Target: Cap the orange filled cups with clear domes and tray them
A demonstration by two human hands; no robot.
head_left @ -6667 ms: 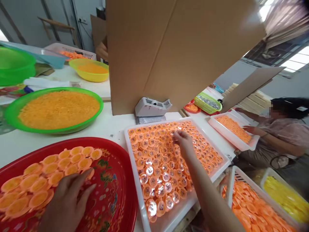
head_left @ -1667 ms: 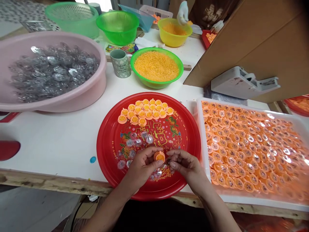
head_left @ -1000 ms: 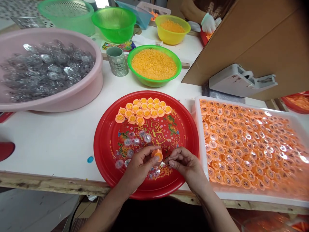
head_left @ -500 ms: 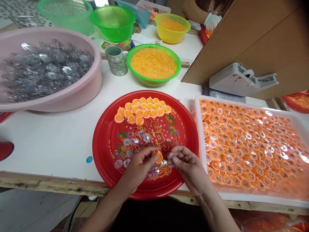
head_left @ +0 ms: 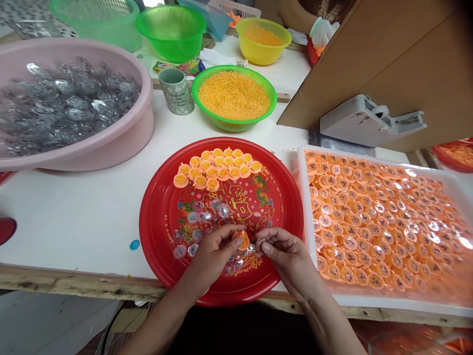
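My left hand (head_left: 218,254) pinches a small orange plastic cup (head_left: 242,240) above the red tray (head_left: 155,207). Close by on the right, my right hand (head_left: 283,249) has thumb and fingers closed on a small clear disc (head_left: 259,242), mostly covered by the fingertips. The two pieces are apart. Filled orange cups (head_left: 212,171) stand in rows at the tray's far side. Loose clear discs (head_left: 197,234) and yellow beads (head_left: 251,262) are scattered on the tray around my left hand.
At the left stands a pink tub (head_left: 144,106) full of clear discs. A green bowl of yellow beads (head_left: 234,96) and a mug (head_left: 176,91) are behind the tray. To the right lie a white bin (head_left: 308,217) of orange pieces and a tape dispenser (head_left: 354,116). Someone's gloved hand (head_left: 321,32) shows behind cardboard.
My right hand has turned slightly and shifted a little left, its fingers covering more of the clear disc. My left hand stays in place with the orange cup.
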